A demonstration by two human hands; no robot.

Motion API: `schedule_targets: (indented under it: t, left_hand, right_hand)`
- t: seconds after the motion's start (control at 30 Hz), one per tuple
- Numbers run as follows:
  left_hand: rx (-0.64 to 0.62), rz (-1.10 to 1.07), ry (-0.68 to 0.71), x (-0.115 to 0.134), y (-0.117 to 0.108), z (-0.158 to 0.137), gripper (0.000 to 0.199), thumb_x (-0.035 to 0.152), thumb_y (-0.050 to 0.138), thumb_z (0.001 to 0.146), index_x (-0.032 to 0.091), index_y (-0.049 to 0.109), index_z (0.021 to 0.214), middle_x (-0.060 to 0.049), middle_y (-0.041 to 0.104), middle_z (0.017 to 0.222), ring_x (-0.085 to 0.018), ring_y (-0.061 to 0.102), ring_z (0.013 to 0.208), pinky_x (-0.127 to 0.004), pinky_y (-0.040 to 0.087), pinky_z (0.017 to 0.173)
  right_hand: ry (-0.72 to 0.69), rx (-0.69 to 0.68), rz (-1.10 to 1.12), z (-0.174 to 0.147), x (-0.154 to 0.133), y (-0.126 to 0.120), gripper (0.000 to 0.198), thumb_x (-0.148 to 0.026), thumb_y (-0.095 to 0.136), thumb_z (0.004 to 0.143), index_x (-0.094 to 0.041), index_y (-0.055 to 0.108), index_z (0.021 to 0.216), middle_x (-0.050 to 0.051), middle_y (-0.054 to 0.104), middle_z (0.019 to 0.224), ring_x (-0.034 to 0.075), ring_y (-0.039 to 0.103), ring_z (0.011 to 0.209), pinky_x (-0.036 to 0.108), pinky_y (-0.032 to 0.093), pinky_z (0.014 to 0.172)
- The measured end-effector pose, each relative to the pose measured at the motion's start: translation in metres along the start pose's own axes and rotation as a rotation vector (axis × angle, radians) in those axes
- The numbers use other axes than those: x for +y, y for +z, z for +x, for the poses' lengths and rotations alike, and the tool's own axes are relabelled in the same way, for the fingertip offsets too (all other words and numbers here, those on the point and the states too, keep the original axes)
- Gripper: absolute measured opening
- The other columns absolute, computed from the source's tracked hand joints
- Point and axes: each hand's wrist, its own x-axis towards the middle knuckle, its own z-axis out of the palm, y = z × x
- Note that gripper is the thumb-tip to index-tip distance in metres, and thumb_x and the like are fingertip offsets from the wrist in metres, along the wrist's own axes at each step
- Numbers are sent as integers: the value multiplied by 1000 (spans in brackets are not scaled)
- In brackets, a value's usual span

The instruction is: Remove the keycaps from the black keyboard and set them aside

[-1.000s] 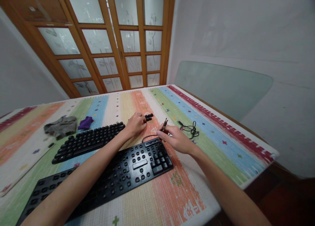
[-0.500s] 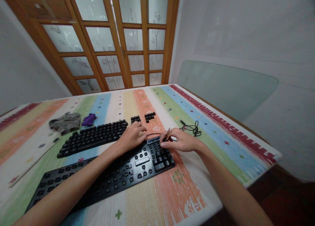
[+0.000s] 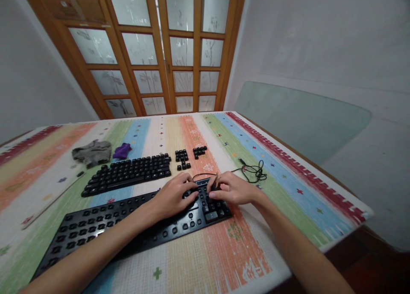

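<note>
A black keyboard (image 3: 174,230) lies tilted across the near side of the table, most of its sockets bare, with keycaps on its number pad (image 3: 212,213). Over its right part rests my left hand (image 3: 173,194), thumb and fingers apart at the inner edge of the number pad, nothing visible between them. My right hand (image 3: 235,188) is closed in a pinch above the number pad. A thin brown tool (image 3: 218,179) sticks up from its fingers; its lower end is hidden. Loose black keycaps (image 3: 128,173) lie in keyboard order behind the keyboard.
Small keycap groups stand farther right, one (image 3: 181,155) beside the main block and one (image 3: 200,151) beyond. A coiled black cable (image 3: 254,172) lies right of my right hand. At left are a grey cloth (image 3: 92,153), a purple cloth (image 3: 122,150) and a long thin pale strip (image 3: 53,202).
My left hand has come nearer, from the keyboard's top edge onto the number pad's left side, uncovering loose keycaps behind. My right hand stays over the number pad. The view has shifted slightly.
</note>
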Motion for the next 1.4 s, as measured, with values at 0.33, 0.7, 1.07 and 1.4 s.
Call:
schedule_targets:
  t: [0.33,0.7,1.07,1.4]
  left_hand:
    - [-26,14,62,13,1,3,17,23,54,91,19,69,97,-8,61,94,-21,57,89,-34,50,79]
    - [-33,-10,64,9,14,-3,15,19,54,90,17,67,98,-9,60,97,-21,57,95,-37,51,87]
    - [8,-312,-89,19,6,5,53,28,69,81,21,52,131,-8,66,109,-22,61,94,-39,51,85]
    - [-27,-866,-304,14,7,12,55,31,81,69,17,62,119,-4,71,91,-15,64,77,-29,51,71]
  right_hand:
    - [-35,73,-96,5,-13,8,22,-34,52,95,-15,64,98,4,65,85,14,53,70,27,42,67]
    - [109,278,-32,16,5,26,43,-53,36,99,-16,56,90,5,61,87,19,55,82,31,41,77]
    - [51,342,229,8,0,17,45,-59,43,94,-17,54,86,1,54,77,16,51,74,28,41,70]
    - [25,326,352,4,-2,15,45,-61,42,94,-17,53,92,1,54,74,15,52,69,28,42,66]
